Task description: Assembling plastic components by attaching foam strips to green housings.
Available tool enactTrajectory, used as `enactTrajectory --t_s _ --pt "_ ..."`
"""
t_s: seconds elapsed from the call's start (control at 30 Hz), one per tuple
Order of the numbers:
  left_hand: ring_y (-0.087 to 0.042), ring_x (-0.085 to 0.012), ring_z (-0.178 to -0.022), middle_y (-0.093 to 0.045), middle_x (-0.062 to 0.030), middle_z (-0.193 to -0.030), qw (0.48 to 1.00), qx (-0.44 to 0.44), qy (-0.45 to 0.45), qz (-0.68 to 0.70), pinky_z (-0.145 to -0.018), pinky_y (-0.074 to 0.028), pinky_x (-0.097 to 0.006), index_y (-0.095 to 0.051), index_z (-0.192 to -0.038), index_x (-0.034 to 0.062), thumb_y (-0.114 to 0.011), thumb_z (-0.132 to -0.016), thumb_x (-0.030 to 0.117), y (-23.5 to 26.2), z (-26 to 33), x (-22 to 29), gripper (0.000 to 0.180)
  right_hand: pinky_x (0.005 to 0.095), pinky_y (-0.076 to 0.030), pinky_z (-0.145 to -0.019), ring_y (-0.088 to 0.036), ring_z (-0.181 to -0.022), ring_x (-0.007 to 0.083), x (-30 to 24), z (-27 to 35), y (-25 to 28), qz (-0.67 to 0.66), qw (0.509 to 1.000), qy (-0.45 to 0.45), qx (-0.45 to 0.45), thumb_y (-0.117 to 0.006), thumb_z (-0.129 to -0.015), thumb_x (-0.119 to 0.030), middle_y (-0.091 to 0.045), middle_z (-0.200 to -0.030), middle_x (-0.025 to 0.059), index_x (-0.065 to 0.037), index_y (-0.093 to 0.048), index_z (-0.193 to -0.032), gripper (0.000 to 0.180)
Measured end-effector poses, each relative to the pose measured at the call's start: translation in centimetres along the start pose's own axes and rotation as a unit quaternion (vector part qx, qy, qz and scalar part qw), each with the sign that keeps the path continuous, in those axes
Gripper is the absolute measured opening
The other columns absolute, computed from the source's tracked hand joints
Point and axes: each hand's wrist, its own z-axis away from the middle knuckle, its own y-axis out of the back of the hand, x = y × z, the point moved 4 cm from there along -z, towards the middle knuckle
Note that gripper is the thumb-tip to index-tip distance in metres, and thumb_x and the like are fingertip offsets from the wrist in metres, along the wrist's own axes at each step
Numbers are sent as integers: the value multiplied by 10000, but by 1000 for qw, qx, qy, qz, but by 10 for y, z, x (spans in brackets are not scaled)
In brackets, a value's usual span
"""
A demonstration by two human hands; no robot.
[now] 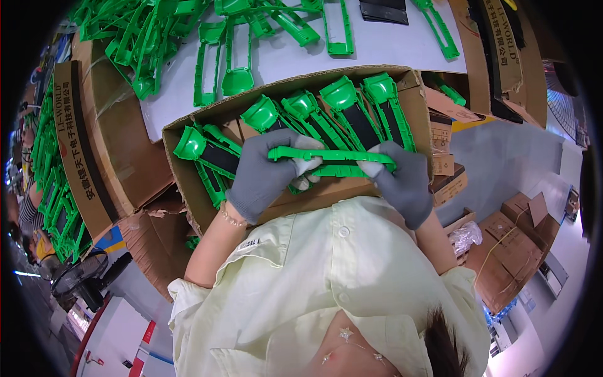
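A long green plastic frame (339, 155) is held level between my two gloved hands, above an open cardboard box (414, 103). My left hand (264, 166), in a grey glove with pale fingertips, grips its left end. Closed around the right end is my right hand (405, 185), gloved the same way. Below the upper bar runs a second green bar; whether both belong to one piece I cannot tell. Inside the box, several green frames with scoop-shaped ends (341, 94) lean in a row, some with black strips (361, 129) along them. My hands hide part of the box's inside.
Beyond the box, loose green frames (147, 44) are heaped on a white tabletop (279, 63), near a black sheet (383, 11). At left stand a carton of green parts (59, 213) and a black fan (88, 273). Brown cartons (509, 245) stand on the right.
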Motion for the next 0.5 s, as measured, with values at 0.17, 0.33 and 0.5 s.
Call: enactTrajectory --t_s 0.17,0.33,0.5 --pt "-644 -210 -738 -619 -136 -908 907 103 -250 -323 -558 -500 -332 -514 -1062 59 -768 -674 137 3 -32 28 469 295 -449 -523 -591 -549 160 3 5 -5 180 983 -41 2 -666 -796 -396 -595 -606 72 -55 -647 -871 349" --pt "-615 -322 -836 -585 -121 -1006 786 135 -170 -579 -663 -492 -387 -529 -1124 101 -761 -675 279 -12 -40 37 536 334 -451 -510 -601 -529 192 -9 7 10 239 971 10 -11 -705 -733 -430 -584 -562 54 -100 -671 -877 362" --pt "-601 -306 -837 -585 -73 -1025 723 154 -340 -581 -660 -493 -397 -564 -1109 152 -717 -681 208 -3 -73 83 458 273 -448 -534 -593 -553 145 -19 -46 64 233 957 117 123 -675 -783 -307 -601 -631 61 -100 -660 -878 228"
